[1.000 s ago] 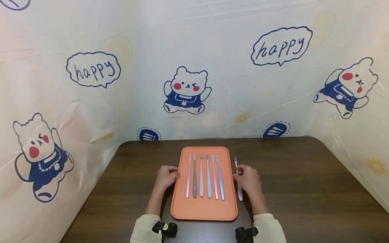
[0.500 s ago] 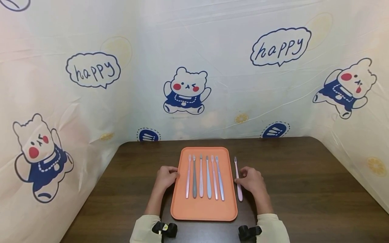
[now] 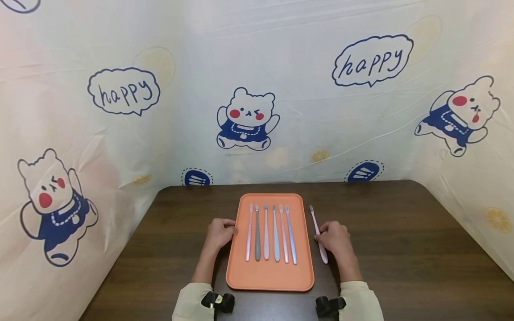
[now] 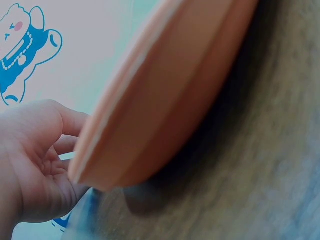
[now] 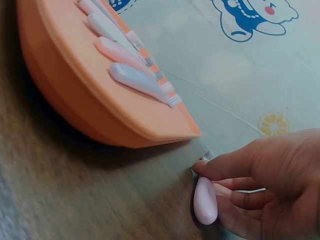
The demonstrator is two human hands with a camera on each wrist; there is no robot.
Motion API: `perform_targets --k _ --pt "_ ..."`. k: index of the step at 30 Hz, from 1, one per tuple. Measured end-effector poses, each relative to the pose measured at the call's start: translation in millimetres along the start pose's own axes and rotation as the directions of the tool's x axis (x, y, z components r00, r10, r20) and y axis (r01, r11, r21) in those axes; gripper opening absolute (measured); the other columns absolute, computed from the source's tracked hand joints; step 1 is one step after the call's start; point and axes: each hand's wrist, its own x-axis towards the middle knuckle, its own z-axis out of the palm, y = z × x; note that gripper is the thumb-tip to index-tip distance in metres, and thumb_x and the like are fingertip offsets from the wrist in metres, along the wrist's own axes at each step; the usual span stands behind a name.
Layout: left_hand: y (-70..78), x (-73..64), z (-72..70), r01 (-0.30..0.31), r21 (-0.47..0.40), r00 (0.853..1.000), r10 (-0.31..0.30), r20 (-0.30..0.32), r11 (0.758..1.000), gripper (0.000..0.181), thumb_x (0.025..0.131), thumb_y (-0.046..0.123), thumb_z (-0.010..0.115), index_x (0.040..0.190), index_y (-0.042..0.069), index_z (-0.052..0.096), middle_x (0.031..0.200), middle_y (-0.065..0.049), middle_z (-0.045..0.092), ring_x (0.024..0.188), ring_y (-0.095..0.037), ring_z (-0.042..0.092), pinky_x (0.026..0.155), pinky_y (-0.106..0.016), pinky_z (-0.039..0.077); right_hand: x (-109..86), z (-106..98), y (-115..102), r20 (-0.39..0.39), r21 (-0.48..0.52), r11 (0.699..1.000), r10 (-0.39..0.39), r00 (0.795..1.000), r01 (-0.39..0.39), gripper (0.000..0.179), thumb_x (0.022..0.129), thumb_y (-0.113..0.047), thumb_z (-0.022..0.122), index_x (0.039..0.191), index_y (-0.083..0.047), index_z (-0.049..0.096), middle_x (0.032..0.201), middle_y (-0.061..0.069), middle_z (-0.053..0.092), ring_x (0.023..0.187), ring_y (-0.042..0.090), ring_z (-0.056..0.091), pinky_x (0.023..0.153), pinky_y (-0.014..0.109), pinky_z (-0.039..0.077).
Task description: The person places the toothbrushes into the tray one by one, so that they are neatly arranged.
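In the head view a pink toothbrush (image 3: pixel 322 253) lies on the table just right of the orange tray (image 3: pixel 270 278), tilted with its handle end to the right. My right hand (image 3: pixel 335 237) pinches it mid-handle between thumb and fingers. The right wrist view shows the rounded pink handle end below the fingers of my right hand (image 5: pixel 270 185). At the tray's left side, my left hand (image 3: pixel 219 232) holds the rim with its fingertips. Several toothbrushes (image 3: pixel 266 249) in pink, grey and blue lie side by side on the tray, bristle ends away from me.
A dark wooden table (image 3: pixel 401 240) spreads out on both sides of the tray. Behind it hangs a pale curtain (image 3: pixel 297 102) printed with bears and "happy" bubbles. A black camera (image 3: pixel 330 306) is strapped at the right sleeve.
The right hand has shifted slightly right and toward me along the pink toothbrush. The brush has swung, its handle end moving right. The left hand and tray have stayed in place.
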Motion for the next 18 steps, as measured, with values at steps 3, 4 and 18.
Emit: perform_targets --k 3,4,18 --pt "-0.2 0.4 -0.2 0.005 0.003 1.0 -0.005 -0.001 1.0 0.026 0.085 0.005 0.064 0.106 -0.005 0.077 0.093 -0.019 0.077 0.07 -0.015 0.071 0.064 -0.03 0.058 0.2 -0.5 0.2 0.001 0.0 1.0 0.002 1.0 -0.002 0.018 0.082 -0.014 0.078 0.093 0.0 0.074 0.089 0.015 0.071 0.086 0.031 0.064 0.078 0.047 0.054" --pt "-0.4 0.4 -0.1 0.003 0.004 1.0 -0.003 0.0 1.0 0.027 0.085 0.005 0.064 0.106 -0.005 0.077 0.093 -0.019 0.077 0.07 -0.015 0.071 0.064 -0.03 0.058 0.5 -0.7 0.2 0.002 -0.004 1.0 0.003 1.0 -0.003 0.017 0.082 -0.014 0.078 0.091 0.0 0.074 0.09 0.015 0.071 0.086 0.032 0.064 0.079 0.047 0.054" --pt "0.8 0.5 -0.7 0.012 -0.007 1.0 -0.012 0.0 1.0 0.028 0.085 0.004 0.064 0.108 -0.007 0.076 0.094 -0.021 0.077 0.07 -0.015 0.071 0.063 -0.029 0.058 1.7 -4.2 4.4 0.037 -0.024 1.0 0.002 0.999 -0.001 0.014 0.078 -0.019 0.078 0.075 -0.007 0.071 0.077 0.007 0.067 0.076 0.024 0.061 0.064 0.031 0.048"
